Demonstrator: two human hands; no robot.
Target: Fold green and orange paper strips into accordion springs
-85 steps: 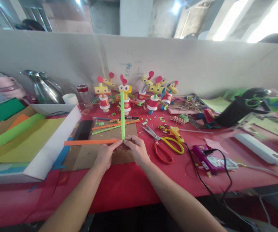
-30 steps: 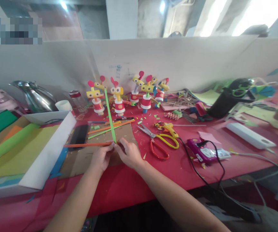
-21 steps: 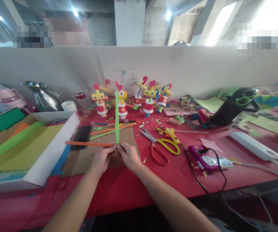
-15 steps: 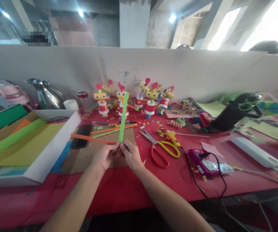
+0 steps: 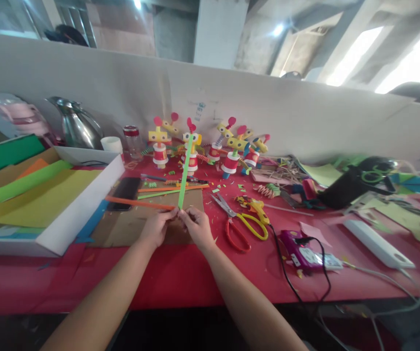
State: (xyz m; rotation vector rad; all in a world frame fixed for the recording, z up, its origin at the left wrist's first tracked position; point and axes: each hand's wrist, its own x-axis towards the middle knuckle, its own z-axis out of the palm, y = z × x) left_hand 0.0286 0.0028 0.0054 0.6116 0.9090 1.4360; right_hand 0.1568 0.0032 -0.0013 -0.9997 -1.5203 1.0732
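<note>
Above a piece of brown cardboard (image 5: 115,233), my left hand (image 5: 156,228) is closed in a pinch on the end of an orange paper strip (image 5: 139,203), which points left. My right hand (image 5: 197,228) pinches the lower end of a green paper strip (image 5: 184,173), which stands up and away from me. Both strips meet at a corner between my fingertips; the exact join is hidden. Scissors (image 5: 235,215) with one red and one yellow handle lie open to the right, beside a yellow glue gun (image 5: 257,209).
Several paper robot-like figures (image 5: 161,153) stand at the back. A white box (image 5: 82,207) of coloured paper is on the left, near a dark phone (image 5: 124,192) and a steel jug (image 5: 76,124). To the right are a purple power socket (image 5: 301,251) and a white bar (image 5: 378,243).
The view has tilted and shifted slightly. Both hands keep their pinch on the strips, and the green strip leans a little differently, with the corner almost in the same place.
</note>
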